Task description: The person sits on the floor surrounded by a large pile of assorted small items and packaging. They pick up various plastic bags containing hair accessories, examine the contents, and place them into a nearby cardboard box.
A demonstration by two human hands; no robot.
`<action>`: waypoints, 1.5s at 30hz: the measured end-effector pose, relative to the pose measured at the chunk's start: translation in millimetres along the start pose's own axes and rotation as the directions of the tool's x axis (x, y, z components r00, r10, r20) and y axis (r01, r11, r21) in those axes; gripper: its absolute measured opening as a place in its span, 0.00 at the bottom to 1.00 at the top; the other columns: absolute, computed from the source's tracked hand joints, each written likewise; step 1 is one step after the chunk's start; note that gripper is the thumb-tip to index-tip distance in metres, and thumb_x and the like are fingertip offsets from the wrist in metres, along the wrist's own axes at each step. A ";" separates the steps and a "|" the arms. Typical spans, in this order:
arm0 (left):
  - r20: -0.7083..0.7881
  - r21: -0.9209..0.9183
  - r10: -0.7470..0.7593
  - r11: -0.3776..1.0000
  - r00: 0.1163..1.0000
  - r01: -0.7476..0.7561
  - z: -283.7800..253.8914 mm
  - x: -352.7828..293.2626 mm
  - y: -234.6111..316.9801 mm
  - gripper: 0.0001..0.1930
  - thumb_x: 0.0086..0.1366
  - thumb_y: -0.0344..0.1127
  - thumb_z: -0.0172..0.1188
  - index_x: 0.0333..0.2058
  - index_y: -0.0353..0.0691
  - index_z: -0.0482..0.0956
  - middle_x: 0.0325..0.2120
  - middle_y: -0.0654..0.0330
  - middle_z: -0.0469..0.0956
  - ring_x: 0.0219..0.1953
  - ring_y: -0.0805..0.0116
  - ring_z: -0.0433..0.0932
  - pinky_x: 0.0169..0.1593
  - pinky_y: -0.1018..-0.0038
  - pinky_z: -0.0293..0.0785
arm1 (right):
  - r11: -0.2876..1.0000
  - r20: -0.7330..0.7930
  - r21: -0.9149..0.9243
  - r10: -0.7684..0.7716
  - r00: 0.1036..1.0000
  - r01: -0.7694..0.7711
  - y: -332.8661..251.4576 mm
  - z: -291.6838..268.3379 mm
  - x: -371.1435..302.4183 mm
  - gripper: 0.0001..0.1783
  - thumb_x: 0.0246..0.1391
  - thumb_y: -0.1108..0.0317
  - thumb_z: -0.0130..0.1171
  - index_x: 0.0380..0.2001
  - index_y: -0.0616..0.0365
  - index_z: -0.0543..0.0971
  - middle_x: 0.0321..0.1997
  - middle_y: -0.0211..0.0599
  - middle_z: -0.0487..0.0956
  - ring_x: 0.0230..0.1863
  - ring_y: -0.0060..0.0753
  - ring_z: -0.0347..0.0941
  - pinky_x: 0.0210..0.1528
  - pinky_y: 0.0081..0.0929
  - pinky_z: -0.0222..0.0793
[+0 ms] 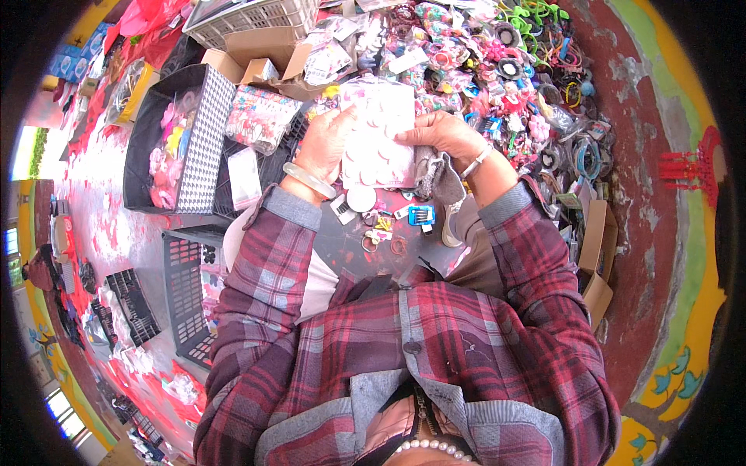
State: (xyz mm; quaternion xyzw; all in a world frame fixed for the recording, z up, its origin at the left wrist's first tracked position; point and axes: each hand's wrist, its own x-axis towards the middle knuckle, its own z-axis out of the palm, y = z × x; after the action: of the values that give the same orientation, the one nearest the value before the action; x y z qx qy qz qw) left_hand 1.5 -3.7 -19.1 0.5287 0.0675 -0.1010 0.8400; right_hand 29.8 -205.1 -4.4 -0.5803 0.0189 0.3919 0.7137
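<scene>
White sheet, direction: its long axis runs away from my body, nearly straight, with one short edge toward my lap and the other facing outward.
White sheet, place: I hold the white sheet (378, 147) up to the right of the checked box (207, 140), well apart from it.
My left hand: my left hand (329, 141), the one nearer the checked box, is part-closed at the sheet's left edge, the thumb lying along that side; most of the fingers are hidden.
My right hand: my right hand (449, 138), farther from the checked box, pinches the sheet's right edge, thumb over the face and the other fingers curled; I can't tell how they sit behind.
Both hands: apart from each other, the sheet between them.
Sheet's look: flat, oblong and pale, with rounded pinkish marks across it; glare washes out the detail.
Patterned pack: the pink and white pack (260, 118) is just right of the checked box.
Black crate: the black crate (185, 291) is on the checked box's near side, toward me.
Small things: a white disc (360, 199) and a blue card (421, 216) with dark pins lie right of the checked box and closer to me.
Hair ties: a colourful pile (497, 93) spreads well right of the checked box.
</scene>
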 end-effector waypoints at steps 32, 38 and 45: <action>0.151 0.024 0.054 0.998 0.987 -0.058 5.2 -0.2 -2.7 0.13 0.61 0.38 0.54 0.37 0.32 0.74 0.29 0.65 0.75 0.29 0.81 0.71 0.32 0.82 0.70 | 0.966 -0.077 -0.231 -0.133 0.988 0.112 -4.5 2.8 -1.7 0.13 0.38 0.65 0.68 0.24 0.62 0.79 0.20 0.28 0.76 0.19 0.15 0.68 0.21 0.16 0.61; 0.130 -0.157 -0.114 0.978 0.985 0.134 -7.6 5.1 -2.5 0.12 0.61 0.36 0.54 0.38 0.32 0.73 0.31 0.60 0.76 0.33 0.73 0.75 0.36 0.77 0.73 | 0.948 -0.040 -0.310 -0.093 0.995 0.076 -0.2 -1.0 2.5 0.12 0.38 0.64 0.69 0.20 0.61 0.78 0.18 0.25 0.74 0.18 0.14 0.65 0.19 0.16 0.58; 0.217 -0.295 -0.143 0.934 0.966 0.204 4.6 -3.3 11.3 0.13 0.58 0.32 0.56 0.41 0.31 0.72 0.36 0.56 0.76 0.38 0.68 0.76 0.42 0.73 0.74 | 0.954 -0.051 -0.291 -0.094 0.994 0.075 -4.2 0.5 -1.6 0.10 0.38 0.67 0.68 0.20 0.61 0.79 0.17 0.24 0.74 0.17 0.14 0.64 0.19 0.17 0.58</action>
State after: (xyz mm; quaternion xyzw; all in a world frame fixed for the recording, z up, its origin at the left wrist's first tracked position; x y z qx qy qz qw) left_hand 1.0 -2.8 -6.5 0.3679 0.0481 -0.2134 0.9038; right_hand 31.0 -205.6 0.0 -0.6907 -0.0403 0.3404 0.6367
